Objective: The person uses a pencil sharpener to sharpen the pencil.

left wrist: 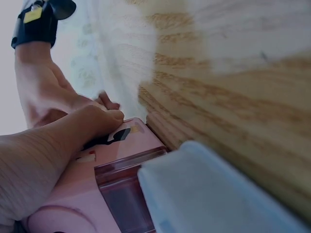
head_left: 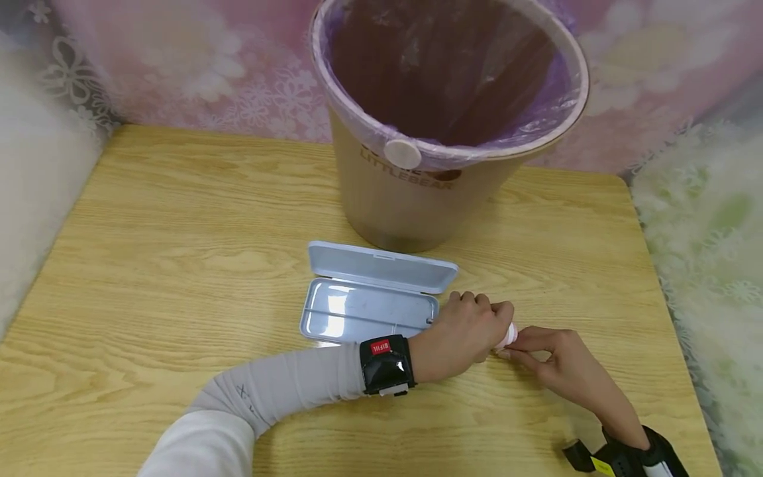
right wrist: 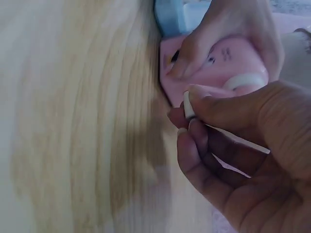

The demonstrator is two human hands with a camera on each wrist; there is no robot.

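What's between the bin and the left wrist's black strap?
The open light-blue case, its raised lid on the bin side, its tray toward the strap; the head view shows it.

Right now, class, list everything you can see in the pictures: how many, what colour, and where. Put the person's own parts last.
Table: 1, yellowish wood, under everything
Bin: 1, beige, towards the table's far edge
Bin bag: 1, purple, lining the bin
Pencil case: 1, pale blue, open, in front of the bin
Gadget: 1, pink, beside the pencil case's right end
Small piece: 1, white, at the gadget's near right
Backdrop: 1, pink with flowers, behind the table
Wrist straps: 2, black, one per wrist
Sleeve: 1, grey and white, left arm
Left hand: 1, bare, gripping the gadget
Right hand: 1, bare, pinching the small piece
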